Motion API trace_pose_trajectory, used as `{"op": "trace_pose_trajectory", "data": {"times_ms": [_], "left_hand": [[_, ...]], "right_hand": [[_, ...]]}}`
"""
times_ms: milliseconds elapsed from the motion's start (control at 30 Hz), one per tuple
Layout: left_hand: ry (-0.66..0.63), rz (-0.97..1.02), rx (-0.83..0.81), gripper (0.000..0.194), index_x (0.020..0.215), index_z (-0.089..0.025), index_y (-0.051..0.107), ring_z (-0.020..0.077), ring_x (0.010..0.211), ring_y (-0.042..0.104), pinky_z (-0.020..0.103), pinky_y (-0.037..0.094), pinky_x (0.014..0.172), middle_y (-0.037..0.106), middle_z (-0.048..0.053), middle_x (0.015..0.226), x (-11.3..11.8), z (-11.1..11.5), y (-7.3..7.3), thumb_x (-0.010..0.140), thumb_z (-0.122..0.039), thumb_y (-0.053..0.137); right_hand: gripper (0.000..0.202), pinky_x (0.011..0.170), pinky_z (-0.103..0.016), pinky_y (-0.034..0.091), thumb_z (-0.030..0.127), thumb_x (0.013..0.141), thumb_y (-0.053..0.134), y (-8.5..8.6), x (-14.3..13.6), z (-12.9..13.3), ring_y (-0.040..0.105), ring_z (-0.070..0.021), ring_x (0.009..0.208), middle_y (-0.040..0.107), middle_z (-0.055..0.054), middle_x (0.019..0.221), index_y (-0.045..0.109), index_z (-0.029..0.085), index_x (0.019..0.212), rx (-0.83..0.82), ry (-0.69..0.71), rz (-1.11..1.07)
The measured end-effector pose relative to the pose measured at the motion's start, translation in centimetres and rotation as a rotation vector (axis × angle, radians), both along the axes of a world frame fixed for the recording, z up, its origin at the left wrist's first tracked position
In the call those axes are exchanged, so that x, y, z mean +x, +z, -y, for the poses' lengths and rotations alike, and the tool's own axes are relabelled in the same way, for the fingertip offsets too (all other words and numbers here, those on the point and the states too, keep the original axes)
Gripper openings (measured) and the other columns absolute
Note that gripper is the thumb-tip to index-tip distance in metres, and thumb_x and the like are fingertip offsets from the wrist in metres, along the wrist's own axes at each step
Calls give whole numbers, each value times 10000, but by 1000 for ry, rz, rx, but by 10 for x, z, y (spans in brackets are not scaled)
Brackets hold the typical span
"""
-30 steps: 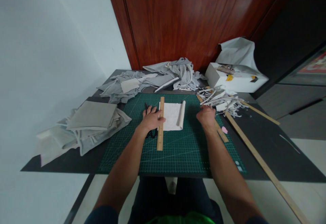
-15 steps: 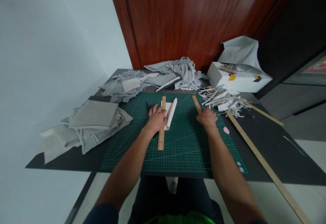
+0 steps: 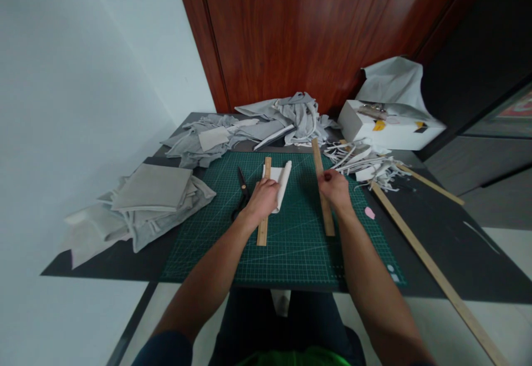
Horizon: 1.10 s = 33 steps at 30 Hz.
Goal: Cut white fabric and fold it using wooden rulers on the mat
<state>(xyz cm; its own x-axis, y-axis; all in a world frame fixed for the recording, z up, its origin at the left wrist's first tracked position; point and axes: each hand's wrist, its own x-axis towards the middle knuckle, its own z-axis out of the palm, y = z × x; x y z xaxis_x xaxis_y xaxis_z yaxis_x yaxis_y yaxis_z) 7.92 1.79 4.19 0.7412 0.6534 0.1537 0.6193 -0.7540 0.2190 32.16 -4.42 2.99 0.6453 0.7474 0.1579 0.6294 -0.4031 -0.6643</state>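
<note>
On the green cutting mat (image 3: pixel 297 249) lies a wooden ruler (image 3: pixel 262 234) over a partly rolled piece of white fabric (image 3: pixel 284 180). My left hand (image 3: pixel 264 197) rests on the ruler and the fabric, its fingers bent together at the roll's edge; the fingertips are partly hidden. To the right, my right hand (image 3: pixel 334 188) grips a second wooden ruler (image 3: pixel 326 216), with finger and thumb closed at its upper middle. Black scissors (image 3: pixel 243 188) lie left of my left hand, handles toward me.
Folded grey cloth (image 3: pixel 153 188) sits at the left, crumpled grey cloth (image 3: pixel 299 116) at the back. Thin fabric strips (image 3: pixel 366 161) and a white box (image 3: pixel 390 130) are back right. A long wooden strip (image 3: pixel 428 263) crosses the table's right side.
My right hand has moved slightly up and left, and its ruler now stretches farther back and toward me. My left hand has shifted right onto the fabric, uncovering the scissors.
</note>
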Motion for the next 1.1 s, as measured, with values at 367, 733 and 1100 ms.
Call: {"op": "trace_pose_trajectory", "data": {"times_ms": [367, 733, 1100], "left_hand": [[-41, 101, -48, 222, 849, -165, 788, 241, 1002, 722, 389, 548, 1038, 773, 101, 959, 4, -5, -8, 1000, -191, 627], [-54, 171, -143, 396, 916, -178, 814, 224, 1135, 713, 367, 517, 1141, 788, 77, 1075, 0, -14, -16, 794, 59, 520], [169, 193, -148, 336, 886, -155, 785, 212, 1052, 731, 327, 540, 1078, 778, 102, 1000, 11, -10, -17, 1031, -215, 487]], "right_hand": [[500, 652, -289, 539, 539, 817, 729, -26, -68, -17, 677, -180, 692, 739, -5, 802, 640, 204, 1176, 327, 346, -744], [215, 973, -358, 602, 171, 878, 594, -28, -77, -16, 792, -213, 1007, 825, -86, 1089, 706, 194, 1061, 302, 552, -477], [404, 1042, -325, 543, 90, 899, 547, -6, -86, -2, 757, -243, 1114, 809, -91, 1223, 706, 185, 1258, 0, 538, 80]]}}
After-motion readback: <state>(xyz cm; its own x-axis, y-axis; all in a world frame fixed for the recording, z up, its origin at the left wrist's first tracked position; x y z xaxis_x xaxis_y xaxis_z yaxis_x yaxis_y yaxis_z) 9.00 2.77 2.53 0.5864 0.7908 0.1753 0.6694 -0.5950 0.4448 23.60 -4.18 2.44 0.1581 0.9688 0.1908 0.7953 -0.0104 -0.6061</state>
